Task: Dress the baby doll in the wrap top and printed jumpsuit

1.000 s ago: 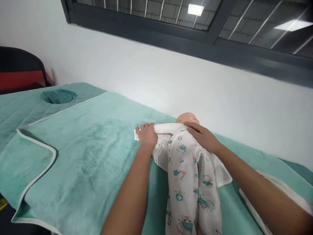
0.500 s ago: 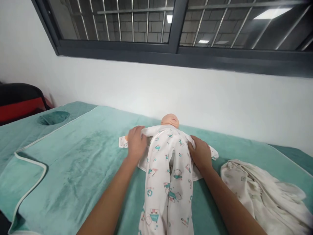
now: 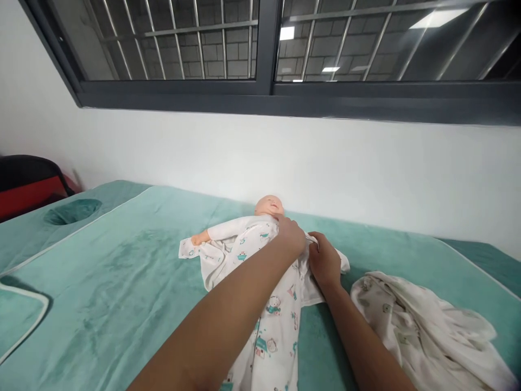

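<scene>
A baby doll lies on its back, its head toward the wall. A white printed baby romper is spread over its body, the legs running toward me. On the left the doll's bare hand shows beside a printed cuff. My left hand reaches across the doll's chest to the shoulder on the right. Its fingers curl at the romper's edge there, partly hidden. My right hand is closed on the romper's cloth beside that shoulder. The doll's arm on this side is hidden by cloth and hands.
A crumpled white cloth lies to the right on the green bed cover. At the far left the bed has a round hollow, near a red and black object. A white wall and barred window stand behind.
My left hand has left the doll's arm on the left and crossed to the shoulder on the right. My right hand stays by the right side, gripping cloth. The camera view has shifted slightly.
</scene>
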A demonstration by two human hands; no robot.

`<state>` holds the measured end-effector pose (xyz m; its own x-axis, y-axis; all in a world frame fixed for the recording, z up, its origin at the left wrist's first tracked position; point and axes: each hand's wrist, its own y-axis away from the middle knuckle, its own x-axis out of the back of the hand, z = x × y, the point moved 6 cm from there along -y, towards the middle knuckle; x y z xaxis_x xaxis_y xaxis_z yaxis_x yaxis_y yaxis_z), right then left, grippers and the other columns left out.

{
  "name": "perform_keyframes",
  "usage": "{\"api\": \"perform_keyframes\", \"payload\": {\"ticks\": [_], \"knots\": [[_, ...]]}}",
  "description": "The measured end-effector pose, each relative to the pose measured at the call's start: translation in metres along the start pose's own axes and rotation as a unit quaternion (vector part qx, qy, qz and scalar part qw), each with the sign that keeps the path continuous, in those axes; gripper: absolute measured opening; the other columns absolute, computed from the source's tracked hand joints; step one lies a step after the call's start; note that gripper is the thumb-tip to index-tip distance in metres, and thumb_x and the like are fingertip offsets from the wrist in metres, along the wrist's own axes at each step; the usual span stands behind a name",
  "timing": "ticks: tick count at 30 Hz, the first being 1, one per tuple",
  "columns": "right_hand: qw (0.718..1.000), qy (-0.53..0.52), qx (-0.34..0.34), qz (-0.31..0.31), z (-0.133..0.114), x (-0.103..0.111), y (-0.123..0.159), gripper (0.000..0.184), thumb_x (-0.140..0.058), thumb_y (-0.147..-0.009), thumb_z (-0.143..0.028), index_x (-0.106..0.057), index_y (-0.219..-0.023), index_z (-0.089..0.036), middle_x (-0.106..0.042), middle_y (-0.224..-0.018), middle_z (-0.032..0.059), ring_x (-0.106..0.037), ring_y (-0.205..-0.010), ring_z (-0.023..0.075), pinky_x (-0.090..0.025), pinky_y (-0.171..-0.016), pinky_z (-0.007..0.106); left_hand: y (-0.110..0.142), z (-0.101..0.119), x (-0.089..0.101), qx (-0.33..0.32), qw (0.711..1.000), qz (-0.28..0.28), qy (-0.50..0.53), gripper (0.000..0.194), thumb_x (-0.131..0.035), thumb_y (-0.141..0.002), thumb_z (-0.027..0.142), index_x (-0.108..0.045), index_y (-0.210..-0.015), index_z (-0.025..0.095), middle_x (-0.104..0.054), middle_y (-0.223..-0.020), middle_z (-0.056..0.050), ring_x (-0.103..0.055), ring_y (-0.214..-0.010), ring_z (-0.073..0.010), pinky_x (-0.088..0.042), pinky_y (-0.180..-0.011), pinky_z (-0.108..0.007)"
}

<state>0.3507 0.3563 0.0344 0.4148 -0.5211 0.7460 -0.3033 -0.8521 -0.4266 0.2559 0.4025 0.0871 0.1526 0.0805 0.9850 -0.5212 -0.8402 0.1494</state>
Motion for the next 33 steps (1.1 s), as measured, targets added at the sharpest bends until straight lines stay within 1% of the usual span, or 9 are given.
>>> {"api": "perform_keyframes", "payload": {"ticks": [3, 7, 10, 13, 19, 21, 25, 29, 33], "knots": [[1.000, 0.001, -0.010, -0.003, 0.002, 0.001, 0.000, 0.034, -0.038, -0.088, -0.022, -0.059, -0.115, -0.022, -0.070, -0.100, 0.0059, -0.061, -0.088, 0.0222, -0.035, -0.071, 0.030, -0.005, 0.008, -0.005, 0.026, 0.999, -0.013, -0.015, 0.046, -0.071, -0.068, 0.025, -0.069, -0.113, 0.021, -0.062, -0.126, -0.018, -0.048, -0.121, -0.0420, -0.016, -0.105, -0.068], [1.000, -0.002, -0.018, -0.012, 0.001, 0.004, 0.000, 0.034, -0.039, -0.088, -0.024, -0.060, -0.115, -0.022, -0.070, -0.100, 0.0063, -0.060, -0.086, 0.0223, -0.034, -0.069, 0.030, -0.003, 0.003, -0.005, 0.048, 0.999, -0.004, -0.020, 0.049, -0.068, -0.072, 0.028, -0.064, -0.120, 0.019, -0.061, -0.128, -0.019, -0.048, -0.121, -0.0412, -0.018, -0.105, -0.068], [0.999, -0.028, -0.022, -0.010, -0.001, 0.007, 0.001, 0.035, -0.038, -0.088, -0.025, -0.059, -0.115, -0.023, -0.069, -0.101, 0.0063, -0.060, -0.087, 0.0225, -0.036, -0.070, 0.030, 0.001, -0.009, -0.001, 0.060, 0.998, 0.009, -0.018, 0.054, -0.067, -0.073, 0.028, -0.060, -0.125, 0.014, -0.058, -0.129, -0.023, -0.050, -0.119, -0.0398, -0.025, -0.102, -0.064], [0.998, -0.055, -0.031, -0.002, 0.001, 0.011, 0.001, 0.035, -0.037, -0.087, -0.025, -0.059, -0.115, -0.024, -0.069, -0.100, 0.0060, -0.060, -0.087, 0.0230, -0.037, -0.069, 0.030, 0.008, -0.023, 0.005, 0.066, 0.998, 0.016, -0.013, 0.056, -0.070, -0.071, 0.028, -0.059, -0.124, 0.015, -0.059, -0.127, -0.022, -0.052, -0.117, -0.0375, -0.033, -0.099, -0.058], [0.992, -0.109, -0.068, 0.012, 0.011, 0.014, -0.003, 0.033, -0.042, -0.082, -0.028, -0.062, -0.108, -0.024, -0.069, -0.097, 0.0065, -0.060, -0.086, 0.0235, -0.040, -0.070, 0.031, 0.027, -0.054, 0.023, 0.081, 0.996, 0.032, -0.010, 0.042, -0.061, -0.078, 0.021, -0.058, -0.120, 0.019, -0.060, -0.123, -0.018, -0.056, -0.114, -0.0332, -0.041, -0.092, -0.048], [0.981, -0.167, -0.095, 0.018, 0.017, 0.013, -0.005, 0.031, -0.046, -0.079, -0.030, -0.063, -0.103, -0.023, -0.069, -0.097, 0.0067, -0.061, -0.087, 0.0239, -0.041, -0.073, 0.032, 0.034, -0.062, 0.028, 0.082, 0.996, 0.032, -0.013, 0.040, -0.060, -0.078, 0.018, -0.058, -0.119, 0.018, -0.061, -0.119, -0.017, -0.058, -0.110, -0.0313, -0.044, -0.089, -0.045], [0.944, -0.295, -0.145, 0.039, 0.031, 0.008, -0.007, 0.029, -0.050, -0.068, -0.027, -0.064, -0.093, -0.020, -0.069, -0.089, 0.0061, -0.062, -0.081, 0.0229, -0.044, -0.071, 0.032, 0.045, -0.073, 0.031, 0.083, 0.996, 0.038, -0.015, 0.042, -0.060, -0.077, 0.018, -0.056, -0.119, 0.018, -0.061, -0.117, -0.016, -0.059, -0.107, -0.0296, -0.046, -0.085, -0.041], [0.921, -0.351, -0.161, 0.044, 0.038, 0.002, -0.007, 0.031, -0.049, -0.063, -0.024, -0.064, -0.089, -0.019, -0.069, -0.081, 0.0055, -0.062, -0.071, 0.0206, -0.046, -0.062, 0.030, 0.054, -0.082, 0.032, 0.094, 0.994, 0.048, -0.016, 0.041, -0.059, -0.078, 0.017, -0.055, -0.119, 0.016, -0.062, -0.113, -0.017, -0.060, -0.106, -0.0313, -0.046, -0.084, -0.042], [0.887, -0.430, -0.163, 0.038, 0.035, -0.004, -0.007, 0.032, -0.053, -0.062, -0.024, -0.063, -0.092, -0.019, -0.072, -0.088, 0.0064, -0.066, -0.075, 0.0211, -0.051, -0.063, 0.030, 0.057, -0.085, 0.033, 0.098, 0.994, 0.054, -0.009, 0.041, -0.059, -0.078, 0.016, -0.054, -0.119, 0.016, -0.062, -0.112, -0.017, -0.060, -0.104, -0.0310, -0.046, -0.082, -0.041]]}}
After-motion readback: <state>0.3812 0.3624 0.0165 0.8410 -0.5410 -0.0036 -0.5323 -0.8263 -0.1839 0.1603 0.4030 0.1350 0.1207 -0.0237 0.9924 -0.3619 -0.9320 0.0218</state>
